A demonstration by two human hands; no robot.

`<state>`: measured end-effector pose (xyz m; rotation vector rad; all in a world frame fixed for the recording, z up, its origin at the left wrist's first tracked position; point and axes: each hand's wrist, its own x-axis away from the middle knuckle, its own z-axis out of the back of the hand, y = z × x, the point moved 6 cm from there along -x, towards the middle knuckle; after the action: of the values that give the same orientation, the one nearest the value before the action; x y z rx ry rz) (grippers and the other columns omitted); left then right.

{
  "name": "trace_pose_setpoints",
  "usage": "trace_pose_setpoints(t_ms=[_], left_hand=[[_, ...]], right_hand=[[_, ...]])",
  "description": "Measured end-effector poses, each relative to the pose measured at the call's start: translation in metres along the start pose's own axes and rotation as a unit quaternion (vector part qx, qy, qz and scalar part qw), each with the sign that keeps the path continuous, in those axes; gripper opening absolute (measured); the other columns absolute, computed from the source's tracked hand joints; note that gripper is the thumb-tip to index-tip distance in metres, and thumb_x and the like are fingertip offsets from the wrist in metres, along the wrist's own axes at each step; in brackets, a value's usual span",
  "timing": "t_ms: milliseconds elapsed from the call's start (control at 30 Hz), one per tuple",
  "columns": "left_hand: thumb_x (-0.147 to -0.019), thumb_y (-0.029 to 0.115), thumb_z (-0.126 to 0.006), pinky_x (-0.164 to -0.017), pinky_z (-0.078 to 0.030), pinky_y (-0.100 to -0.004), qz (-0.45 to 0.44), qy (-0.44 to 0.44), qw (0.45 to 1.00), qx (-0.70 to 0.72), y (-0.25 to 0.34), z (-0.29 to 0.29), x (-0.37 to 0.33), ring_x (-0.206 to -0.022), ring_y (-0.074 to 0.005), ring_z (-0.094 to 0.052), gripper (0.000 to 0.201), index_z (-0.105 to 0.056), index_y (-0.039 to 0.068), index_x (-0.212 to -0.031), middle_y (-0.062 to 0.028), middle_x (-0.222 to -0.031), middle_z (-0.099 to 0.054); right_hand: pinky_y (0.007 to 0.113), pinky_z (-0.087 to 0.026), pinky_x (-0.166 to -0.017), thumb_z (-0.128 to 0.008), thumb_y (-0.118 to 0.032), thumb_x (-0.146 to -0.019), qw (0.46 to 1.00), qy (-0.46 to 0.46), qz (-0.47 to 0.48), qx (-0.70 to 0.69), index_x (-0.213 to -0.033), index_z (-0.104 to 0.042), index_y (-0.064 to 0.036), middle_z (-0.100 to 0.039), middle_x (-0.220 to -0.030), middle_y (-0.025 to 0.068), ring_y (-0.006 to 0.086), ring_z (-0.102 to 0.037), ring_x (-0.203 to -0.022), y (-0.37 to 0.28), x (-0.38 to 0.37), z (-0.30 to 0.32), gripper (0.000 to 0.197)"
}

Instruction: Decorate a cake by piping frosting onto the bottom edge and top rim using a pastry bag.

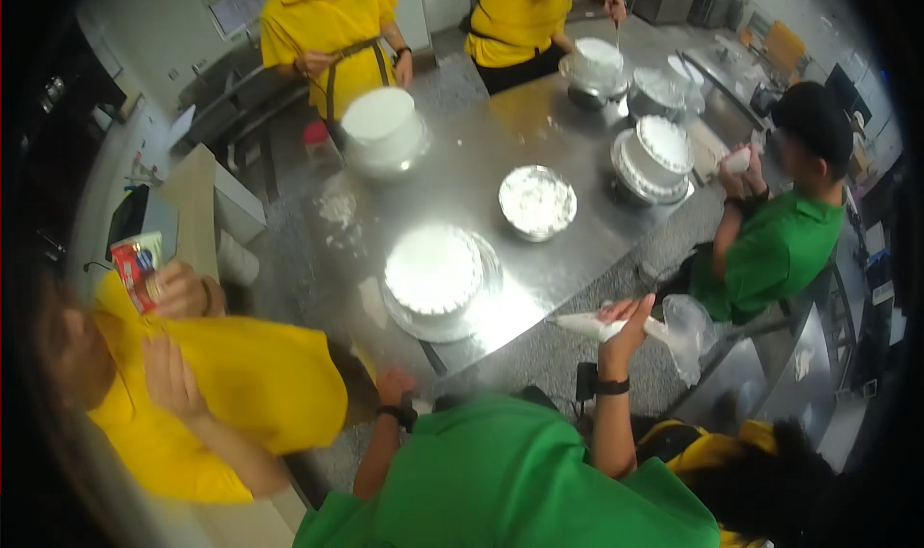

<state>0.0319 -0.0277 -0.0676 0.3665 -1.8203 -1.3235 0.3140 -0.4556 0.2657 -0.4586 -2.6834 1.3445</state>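
Observation:
A white frosted round cake (433,267) sits on a metal turntable (487,303) near the front edge of a steel table (481,149). My right hand (628,319), a black band on its wrist, is raised to the right of the cake and grips a white piping bag (589,327) whose tip points left toward the cake. The bag's loose clear end (689,329) hangs to the right. My left hand (393,386), also with a black wristband, rests at the table's front edge below the cake; its fingers are too blurred to read.
A metal bowl of cream (537,202) stands behind the cake. Other white cakes stand at the back left (380,125), right (659,149) and far back (597,62). A person in yellow at my left holds a red carton (135,269). Three other people stand around the table.

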Motion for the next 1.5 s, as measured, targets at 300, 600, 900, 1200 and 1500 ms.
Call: trace_pose_setpoints(t_ms=[300,600,900,1200,1500], left_hand=[[-0.097,0.019,-0.038,-0.052,-0.054,-0.0297,0.044,-0.007,0.997,-0.070,-0.007,0.011,0.028,-0.058,-0.0219,-0.066,0.026,-0.054,-0.001,-0.093,-0.0160,-0.072,-0.066],[-0.095,0.017,-0.038,-0.050,-0.053,-0.0292,0.044,-0.001,0.997,-0.065,0.000,0.007,0.028,-0.056,-0.0213,-0.065,0.023,-0.055,0.002,-0.093,-0.0145,-0.071,-0.066],[-0.096,0.019,-0.038,-0.048,-0.054,-0.0288,0.082,0.018,0.994,-0.071,0.000,0.008,0.024,-0.055,-0.0219,-0.065,0.024,-0.054,0.001,-0.091,-0.0152,-0.070,-0.066],[-0.093,0.020,-0.039,-0.044,-0.053,-0.0333,0.111,-0.065,0.992,-0.010,0.000,0.012,0.009,-0.051,-0.0254,-0.064,0.026,-0.053,-0.001,-0.089,-0.0181,-0.069,-0.066],[-0.091,0.019,-0.040,-0.042,-0.053,-0.0338,0.232,-0.136,0.948,0.170,0.000,0.000,0.022,-0.049,-0.0257,-0.063,0.025,-0.052,-0.001,-0.084,-0.0202,-0.068,-0.065]], right_hand=[[0.034,-0.045,-0.058,-0.042,-0.046,-0.098,0.998,0.043,-0.025,0.049,-0.063,-0.034,-0.0122,-0.043,-0.054,0.0065,0.0192,-0.046,-0.051,-0.006,0.029,0.032,0.049],[0.036,-0.047,-0.059,-0.041,-0.047,-0.098,0.998,0.039,-0.027,0.052,-0.063,-0.035,-0.0111,-0.044,-0.054,0.0074,0.0206,-0.046,-0.050,0.005,0.024,0.034,0.050],[0.035,-0.047,-0.060,-0.041,-0.046,-0.098,0.996,0.004,-0.027,0.087,-0.062,-0.036,-0.0109,-0.045,-0.052,0.0086,0.0207,-0.047,-0.050,0.020,0.031,0.013,0.051],[0.032,-0.043,-0.054,-0.039,-0.043,-0.100,0.994,-0.036,-0.050,0.093,-0.059,-0.035,-0.0120,-0.043,-0.050,0.0078,0.0189,-0.044,-0.046,0.050,0.050,-0.025,0.051],[0.032,-0.041,-0.054,-0.042,-0.044,-0.098,0.991,-0.030,-0.109,0.071,-0.057,-0.033,-0.0141,-0.039,-0.048,0.0069,0.0185,-0.042,-0.046,0.072,0.069,-0.041,0.051]])
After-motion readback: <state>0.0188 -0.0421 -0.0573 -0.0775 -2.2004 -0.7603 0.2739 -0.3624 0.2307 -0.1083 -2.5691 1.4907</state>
